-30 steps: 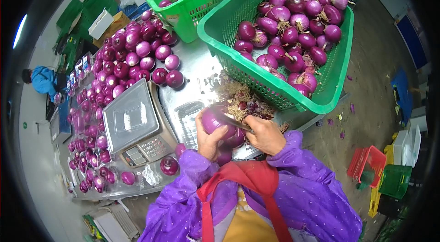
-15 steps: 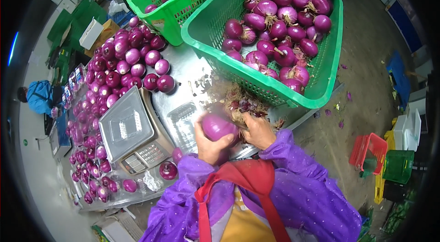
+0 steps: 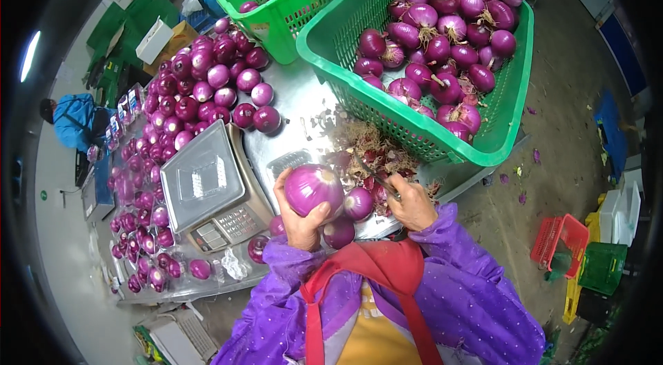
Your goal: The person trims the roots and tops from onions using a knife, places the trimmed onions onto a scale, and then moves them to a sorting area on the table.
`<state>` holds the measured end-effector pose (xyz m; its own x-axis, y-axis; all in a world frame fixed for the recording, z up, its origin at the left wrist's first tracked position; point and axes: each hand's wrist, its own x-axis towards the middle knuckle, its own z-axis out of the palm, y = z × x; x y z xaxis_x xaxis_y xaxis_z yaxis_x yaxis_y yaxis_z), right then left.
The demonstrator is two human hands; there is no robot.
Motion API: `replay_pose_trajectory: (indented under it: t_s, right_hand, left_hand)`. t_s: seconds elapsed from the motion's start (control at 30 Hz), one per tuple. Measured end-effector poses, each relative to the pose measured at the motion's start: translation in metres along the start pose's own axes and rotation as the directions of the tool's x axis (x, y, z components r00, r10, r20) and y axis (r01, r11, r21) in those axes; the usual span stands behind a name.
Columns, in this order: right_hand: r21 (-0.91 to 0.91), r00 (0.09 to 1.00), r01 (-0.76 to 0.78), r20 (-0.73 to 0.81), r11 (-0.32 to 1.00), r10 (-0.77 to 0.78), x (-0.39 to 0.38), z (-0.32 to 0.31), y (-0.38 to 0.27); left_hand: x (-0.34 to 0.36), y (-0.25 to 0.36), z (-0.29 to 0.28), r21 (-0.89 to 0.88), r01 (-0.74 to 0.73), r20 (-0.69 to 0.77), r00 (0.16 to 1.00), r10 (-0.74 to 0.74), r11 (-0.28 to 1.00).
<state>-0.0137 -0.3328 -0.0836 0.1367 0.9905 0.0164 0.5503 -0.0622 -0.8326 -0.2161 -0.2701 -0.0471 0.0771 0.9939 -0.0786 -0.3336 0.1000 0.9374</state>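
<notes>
A large peeled red onion [image 3: 314,190] sits in my left hand [image 3: 302,228], with the fingers wrapped around its left side and the thumb along its lower edge. My right hand [image 3: 412,205] grips a small knife [image 3: 376,177] whose dark blade points up and left, apart from the onion. Beyond the blade lies a heap of dry skins and root trimmings [image 3: 366,140] on the metal table. Just below and right of the held onion rest two more onions, one paler-topped [image 3: 359,204] and one partly behind my left wrist [image 3: 339,232].
A green crate [image 3: 414,131] of unpeeled onions stands far right, with a second green crate [image 3: 280,33] behind it. To the left are a scale [image 3: 221,189] with a clear tray on it and a big pile of peeled onions [image 3: 186,108]. A blue-clad person [image 3: 74,120] is far left.
The right hand and knife have drawn away to the right from the held onion, which was blurred by motion. My left hand keeps its hold. The whole view has shifted slightly.
</notes>
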Motion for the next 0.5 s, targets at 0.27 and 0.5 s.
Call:
replay_pose_trajectory:
  t_s: [0.27, 0.5]
  right_hand:
    - [-0.159, 0.953, 0.297, 0.106, 0.941, -0.283, 0.027, -0.003, -0.050]
    - [-0.182, 0.925, 0.375, 0.138, 0.909, -0.354, 0.033, -0.009, -0.050]
  left_hand:
    - [-0.006, 0.000, 0.006, -0.007, 0.036, 0.058, 0.998, -0.035, 0.999]
    - [-0.004, -0.013, -0.019, -0.238, 0.402, 0.230, 0.908, -0.352, 0.884]
